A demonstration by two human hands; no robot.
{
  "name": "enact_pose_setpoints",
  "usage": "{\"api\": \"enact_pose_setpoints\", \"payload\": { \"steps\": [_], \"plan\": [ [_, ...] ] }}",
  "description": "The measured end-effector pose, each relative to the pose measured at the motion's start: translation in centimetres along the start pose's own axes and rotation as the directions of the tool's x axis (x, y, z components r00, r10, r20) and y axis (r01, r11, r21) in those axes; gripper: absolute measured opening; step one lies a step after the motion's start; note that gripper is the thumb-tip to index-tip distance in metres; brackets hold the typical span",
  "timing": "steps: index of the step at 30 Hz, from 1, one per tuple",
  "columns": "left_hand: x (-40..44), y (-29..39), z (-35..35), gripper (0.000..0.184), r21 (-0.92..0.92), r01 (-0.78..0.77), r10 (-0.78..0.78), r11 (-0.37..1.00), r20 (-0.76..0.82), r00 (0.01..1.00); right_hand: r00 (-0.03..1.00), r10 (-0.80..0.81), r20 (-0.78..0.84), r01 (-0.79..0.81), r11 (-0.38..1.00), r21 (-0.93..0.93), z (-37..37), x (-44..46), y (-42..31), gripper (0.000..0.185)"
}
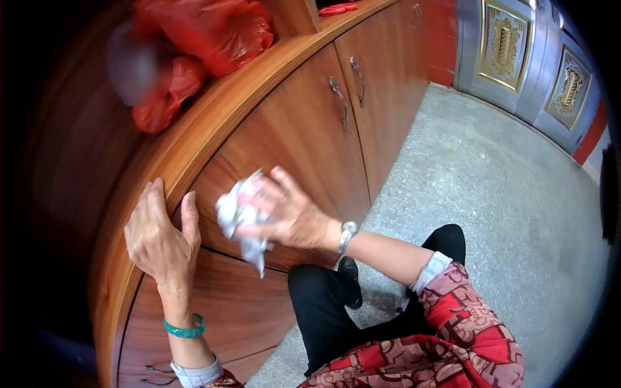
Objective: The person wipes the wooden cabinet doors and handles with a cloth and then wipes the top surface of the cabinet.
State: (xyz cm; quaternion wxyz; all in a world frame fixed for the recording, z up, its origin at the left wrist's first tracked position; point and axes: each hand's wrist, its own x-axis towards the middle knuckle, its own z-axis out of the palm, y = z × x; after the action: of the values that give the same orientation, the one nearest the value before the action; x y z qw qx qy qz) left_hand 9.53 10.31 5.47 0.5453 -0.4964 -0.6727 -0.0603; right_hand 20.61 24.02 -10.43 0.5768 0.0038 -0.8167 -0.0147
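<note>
My right hand (pixel 284 213), with a watch on its wrist, presses a crumpled white cloth (pixel 242 216) against the brown wooden cabinet door (pixel 278 142). The hand and cloth are slightly blurred. My left hand (pixel 163 233), with a green bangle below it, lies on the wooden edge (pixel 187 152) of the cabinet top. Its fingers are stretched out and it holds nothing.
A red plastic bag (pixel 213 32) sits on the cabinet top, beside a blurred dark shape. Metal handles (pixel 339 103) stick out from the doors. Grey floor (pixel 485 187) lies to the right, with ornate metal doors (pixel 508 48) at the back.
</note>
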Motion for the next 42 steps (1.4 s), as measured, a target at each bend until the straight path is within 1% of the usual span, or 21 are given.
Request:
{"api": "enact_pose_setpoints", "payload": {
  "steps": [3,5,7,8,9,11,14,19,21,23,24,26,28,29,31,33,35,38,39,41,42],
  "plan": [
    [-0.1,0.1,-0.3,0.042,0.009,0.001,-0.001,1.0,-0.023,1.0,0.971,0.228,-0.074,-0.235,0.966,-0.103,-0.6,-2.0,3.3,0.045],
    [0.1,0.4,-0.5,0.041,0.026,0.024,-0.024,0.999,-0.001,1.0,0.908,0.4,-0.127,-0.41,0.91,-0.061,-1.2,-3.6,4.9,0.052],
    [0.1,0.4,-0.3,0.041,0.031,0.022,-0.021,0.999,-0.009,1.0,0.724,0.676,-0.136,-0.673,0.736,0.072,-0.5,-6.2,5.8,0.059],
    [0.1,0.3,-0.2,0.041,0.044,0.018,-0.017,0.999,-0.015,1.0,0.665,0.729,-0.162,-0.725,0.682,0.091,0.7,-8.1,6.8,0.064],
    [0.1,0.4,-0.1,0.041,0.044,0.02,-0.019,0.999,-0.014,1.0,0.666,0.728,-0.161,-0.725,0.683,0.091,0.7,-8.0,6.6,0.064],
    [0.3,0.6,-0.2,0.04,0.029,0.039,-0.039,0.999,-0.01,0.999,0.434,0.897,-0.087,-0.864,0.442,0.243,1.0,-8.1,5.8,0.069],
    [0.4,0.6,-0.4,0.04,0.037,0.025,-0.024,0.999,-0.025,0.999,0.572,0.818,-0.062,-0.765,0.559,0.321,-0.8,-4.2,2.8,0.076],
    [0.6,0.7,-0.9,0.04,0.041,0.017,-0.016,0.999,-0.016,1.0,0.884,0.442,-0.149,-0.399,0.883,0.249,-1.1,2.2,-2.9,0.055],
    [0.4,0.5,-1.3,0.04,0.04,0.014,-0.014,0.999,0.0,1.0,0.934,0.289,-0.21,-0.266,0.955,0.132,0.7,1.6,-2.4,0.043],
    [0.4,0.4,-1.6,0.039,0.047,0.009,-0.009,0.999,-0.006,1.0,0.932,0.246,-0.267,-0.242,0.969,0.046,0.7,0.1,-0.6,0.049],
    [0.4,0.3,-1.7,0.039,0.052,0.007,-0.006,0.999,-0.021,1.0,0.905,0.316,-0.284,-0.316,0.948,0.048,0.5,-1.3,0.1,0.051],
    [0.3,0.4,-1.5,0.039,0.054,0.012,-0.011,0.998,-0.021,1.0,0.806,0.54,-0.243,-0.545,0.837,0.052,1.3,-5.6,1.3,0.044],
    [0.4,0.6,-1.4,0.039,0.055,0.016,-0.015,0.998,-0.025,1.0,0.565,0.801,-0.198,-0.794,0.593,0.132,1.9,-9.9,1.8,0.05],
    [0.5,0.6,-1.5,0.039,0.058,0.016,-0.015,0.998,-0.023,1.0,0.477,0.837,-0.266,-0.845,0.521,0.123,3.5,-13.1,2.9,0.05],
    [0.5,0.6,-1.6,0.039,0.064,0.013,-0.011,0.998,-0.024,1.0,0.156,0.975,-0.161,-0.969,0.183,0.167,6.8,-20.2,5.1,0.051],
    [0.5,0.6,-1.6,0.038,0.068,0.03,-0.03,0.997,-0.007,1.0,0.016,0.998,-0.065,-0.973,0.03,0.228,5.2,-17.9,3.4,0.051],
    [0.5,0.6,-1.9,0.038,0.07,0.029,-0.028,0.997,-0.016,0.999,0.034,0.994,-0.103,-0.965,0.059,0.255,5.1,-15.5,3.0,0.052],
    [0.4,0.7,-2.0,0.039,0.076,0.026,-0.024,0.997,-0.017,1.0,0.358,0.908,-0.218,-0.861,0.412,0.298,1.5,-8.2,1.5,0.048],
    [0.4,0.7,-2.1,0.039,0.08,0.026,-0.025,0.996,-0.018,1.0,0.417,0.88,-0.229,-0.811,0.473,0.344,-0.3,-4.7,0.6,0.047],
    [0.4,0.7,-2.2,0.039,0.08,0.023,-0.023,0.997,-0.003,1.0,0.645,0.729,-0.229,-0.638,0.679,0.363,-2.7,0.8,-0.9,0.044],
    [0.4,0.7,-2.3,0.039,0.074,0.029,-0.028,0.997,-0.011,1.0,0.718,0.662,-0.214,-0.532,0.721,0.444,-3.6,3.1,-2.1,0.046]
  ]
}}
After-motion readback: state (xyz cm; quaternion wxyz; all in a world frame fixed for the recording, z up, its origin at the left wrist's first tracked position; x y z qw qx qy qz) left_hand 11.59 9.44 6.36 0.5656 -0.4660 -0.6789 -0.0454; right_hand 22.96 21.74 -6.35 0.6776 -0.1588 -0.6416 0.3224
